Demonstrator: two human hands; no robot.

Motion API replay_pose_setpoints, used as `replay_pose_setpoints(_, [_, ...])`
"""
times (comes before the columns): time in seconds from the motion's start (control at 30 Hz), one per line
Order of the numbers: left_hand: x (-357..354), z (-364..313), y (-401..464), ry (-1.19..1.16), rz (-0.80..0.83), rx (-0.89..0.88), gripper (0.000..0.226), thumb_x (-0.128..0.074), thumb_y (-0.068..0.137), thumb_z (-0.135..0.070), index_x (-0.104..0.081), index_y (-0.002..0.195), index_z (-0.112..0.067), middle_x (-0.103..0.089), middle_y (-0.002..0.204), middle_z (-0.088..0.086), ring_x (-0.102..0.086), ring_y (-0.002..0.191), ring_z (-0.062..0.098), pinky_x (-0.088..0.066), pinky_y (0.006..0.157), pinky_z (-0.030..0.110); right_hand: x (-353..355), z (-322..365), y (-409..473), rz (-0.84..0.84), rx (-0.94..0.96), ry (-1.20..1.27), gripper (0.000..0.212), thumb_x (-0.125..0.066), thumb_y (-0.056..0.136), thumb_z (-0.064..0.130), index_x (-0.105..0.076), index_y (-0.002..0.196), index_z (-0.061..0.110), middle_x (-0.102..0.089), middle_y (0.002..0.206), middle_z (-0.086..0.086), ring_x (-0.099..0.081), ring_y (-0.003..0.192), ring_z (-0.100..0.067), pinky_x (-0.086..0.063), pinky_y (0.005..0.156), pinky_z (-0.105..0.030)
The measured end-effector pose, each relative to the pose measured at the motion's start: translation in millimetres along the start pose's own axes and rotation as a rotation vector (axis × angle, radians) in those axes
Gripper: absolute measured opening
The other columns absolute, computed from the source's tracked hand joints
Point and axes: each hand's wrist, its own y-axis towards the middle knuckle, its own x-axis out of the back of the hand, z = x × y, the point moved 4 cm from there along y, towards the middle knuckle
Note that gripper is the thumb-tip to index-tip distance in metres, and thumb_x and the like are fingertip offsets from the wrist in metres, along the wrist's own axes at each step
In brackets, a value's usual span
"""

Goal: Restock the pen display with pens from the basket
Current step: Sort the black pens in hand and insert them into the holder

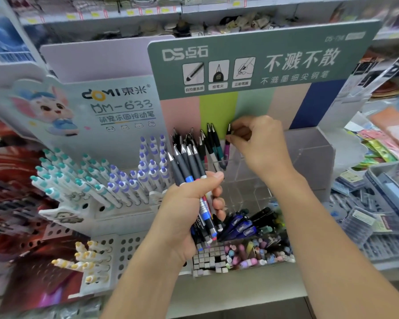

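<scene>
We read the green header card of the clear pen display: logo "DS点石" at its upper left, headline "不溅不散", and beneath it "不溅墨细尖钢笔". 3 small icon panels sit under the logo, captioned "自控墨系统", "细笔尖", "正姿"; the last characters of the third are too blurred to make out. A code at the card's top right begins "DS-7", rest unclear.

On the pale card with a cartoon rabbit, to the left: brand "DOMI東米", model "DM-633", and the line "萌宠乐园按动笔". Yellow shelf price tags above are unreadable.
</scene>
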Motion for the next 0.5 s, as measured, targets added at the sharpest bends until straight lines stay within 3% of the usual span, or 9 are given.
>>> replay_pose_setpoints(0.07, [1.7,0.3,-1.7,0.011,0.005,-0.012,0.018,-0.074,0.073,-0.015,-0.061,0.085,-0.013,-0.051,0.064,0.001,-0.047,0.05,0.012,-0.044,0.047,0.023,-4.6,-0.6,-0.9,-0.031,-0.049,0.053,0.011,-0.08,0.083,0.006,-0.075,0.091,0.011,-0.066,0.077,0.002,-0.06,0.066,-0.006,-0.047,0.065,-0.007])
replay_pose_setpoints(0.23, [4.3,3.6,-2.3,0.045,0.001,-0.031,0.011,-0.074,0.083,-0.011,-0.063,0.082,-0.013,-0.05,0.066,0.002,-0.047,0.051,0.014,-0.046,0.049,0.025,-8.6,0.1,-2.6,-0.05,-0.07,0.053,0.011,-0.082,0.081,0.011,-0.074,0.081,0.018,-0.065,0.071,0.007,-0.06,0.065,-0.005,-0.055,0.07,-0.027])
replay_pose_setpoints(0.3, [4.4,4.6,-2.1,0.069,-0.009,-0.045,0.011,-0.075,0.083,-0.012,-0.065,0.079,-0.014,-0.05,0.066,0.002,-0.047,0.052,0.014,-0.046,0.05,0.027,0.7,6.4,-8.9,-0.108,-0.056,0.043,0.005,-0.082,0.082,0.017,-0.077,0.082,0.015,-0.066,0.07,0.009,-0.058,0.062,0.002,-0.055,0.069,-0.024])
replay_pose_setpoints(0.37, [5.4,5.2,-0.4,0.103,-0.041,-0.072,0.012,-0.076,0.084,-0.012,-0.066,0.078,-0.013,-0.049,0.065,0.003,-0.046,0.052,0.016,-0.045,0.051,0.029,13.1,16.9,-20.3,-0.136,-0.103,0.121,0.015,-0.081,0.084,0.031,-0.077,0.078,0.018,-0.068,0.066,0.012,-0.058,0.056,0.002,-0.05,0.06,-0.016])
replay_pose_setpoints(0.4, [6.2,5.6,1.1,0.133,-0.066,-0.093,0.011,-0.076,0.084,-0.011,-0.066,0.079,-0.012,-0.049,0.064,0.004,-0.045,0.053,0.017,-0.045,0.053,0.031,16.7,23.4,-27.5,-0.084,-0.147,0.195,0.022,-0.08,0.084,0.038,-0.077,0.075,0.019,-0.068,0.063,0.011,-0.058,0.054,0.002,-0.049,0.058,-0.015])
replay_pose_setpoints(0.5, [4.2,6.9,5.5,0.219,-0.117,-0.142,0.012,-0.074,0.084,-0.006,-0.066,0.077,-0.009,-0.051,0.062,0.006,-0.045,0.053,0.02,-0.043,0.054,0.033,11.4,45.1,-50.7,0.28,-0.273,0.378,0.037,-0.082,0.078,0.047,-0.074,0.07,0.012,-0.067,0.057,0.001,-0.058,0.05,-0.007,-0.054,0.059,-0.024])
